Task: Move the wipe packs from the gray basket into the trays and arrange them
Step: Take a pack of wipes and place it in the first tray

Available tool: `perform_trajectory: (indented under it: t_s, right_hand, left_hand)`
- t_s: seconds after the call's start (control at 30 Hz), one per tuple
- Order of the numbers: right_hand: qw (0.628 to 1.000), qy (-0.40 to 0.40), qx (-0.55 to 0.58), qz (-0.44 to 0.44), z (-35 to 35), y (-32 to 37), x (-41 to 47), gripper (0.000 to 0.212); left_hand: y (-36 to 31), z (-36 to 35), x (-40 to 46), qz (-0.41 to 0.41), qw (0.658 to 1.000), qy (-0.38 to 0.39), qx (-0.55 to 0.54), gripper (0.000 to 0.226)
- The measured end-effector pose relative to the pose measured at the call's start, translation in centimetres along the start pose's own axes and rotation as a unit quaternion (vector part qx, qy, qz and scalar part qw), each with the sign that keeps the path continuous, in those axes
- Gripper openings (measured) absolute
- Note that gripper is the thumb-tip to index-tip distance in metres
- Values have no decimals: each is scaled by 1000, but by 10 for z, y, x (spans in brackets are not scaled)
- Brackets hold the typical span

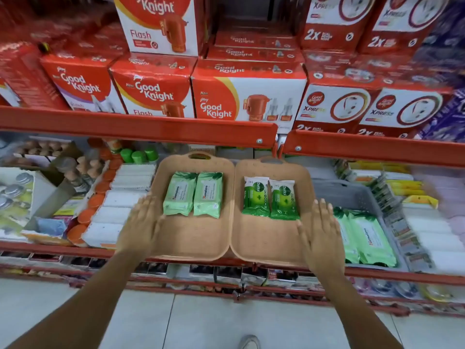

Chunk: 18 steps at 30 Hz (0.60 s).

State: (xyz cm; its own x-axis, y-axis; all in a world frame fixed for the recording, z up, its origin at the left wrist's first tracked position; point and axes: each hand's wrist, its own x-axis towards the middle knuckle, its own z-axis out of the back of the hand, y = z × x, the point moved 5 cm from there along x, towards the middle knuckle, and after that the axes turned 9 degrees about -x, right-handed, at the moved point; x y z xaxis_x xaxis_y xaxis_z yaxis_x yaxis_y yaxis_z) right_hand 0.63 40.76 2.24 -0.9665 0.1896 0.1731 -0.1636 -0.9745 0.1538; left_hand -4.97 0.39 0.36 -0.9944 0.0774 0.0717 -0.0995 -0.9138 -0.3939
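Two tan trays stand side by side on a red shelf. The left tray (193,238) holds two light green wipe packs (193,195) next to each other. In the right tray (266,238) lie two dark green wipe packs (270,200). My left hand (139,222) rests flat on the left tray's outer edge, fingers spread, holding nothing. My right hand (320,230) lies flat on the right tray's outer edge, also with nothing in it. The gray basket (352,195) stands to the right of the trays with light green wipe packs (364,238) in its near half.
White boxes (113,215) and orange-capped items (86,215) crowd the shelf to the left of the trays. Yellow and white packs (425,230) line the right side. A red shelf beam (141,127) with red product cartons runs overhead. The floor and a shoe show below.
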Motion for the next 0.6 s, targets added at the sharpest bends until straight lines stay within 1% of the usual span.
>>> perform_trajectory:
  t_s: [0.03,0.1,0.17,0.27,0.33,0.4,0.43,0.5,0.6]
  right_hand:
    - [1000,8,1,-23,-1,-10,1,67]
    - [998,18,-5,-55,-6,-33,3,65]
    - [995,48,1,-84,-15,-51,3,59]
    - [991,93,-6,-99,-22,-60,6,56]
    - [990,91,-16,-108,-22,-63,10,52]
    - [990,67,1,-123,-18,-68,14,52]
    - [990,71,8,-124,-18,-70,17,51]
    - [987,122,-6,-108,-22,-75,21,48]
    - [975,206,-45,-69,-25,-83,27,55]
  left_hand:
    - [9,1,-1,20,1000,5,2,78]
    - [21,2,-2,31,999,6,16,83]
    - [28,-1,-2,32,999,12,38,83]
    - [27,-4,-1,26,998,-2,59,81]
    - [29,-4,-1,34,997,-4,66,79]
    - [29,-4,-2,34,997,-5,65,77]
    - [30,-5,-2,35,997,-6,67,77]
    - [32,-5,-2,34,997,-11,73,75]
    - [32,-7,-2,30,997,-14,75,73]
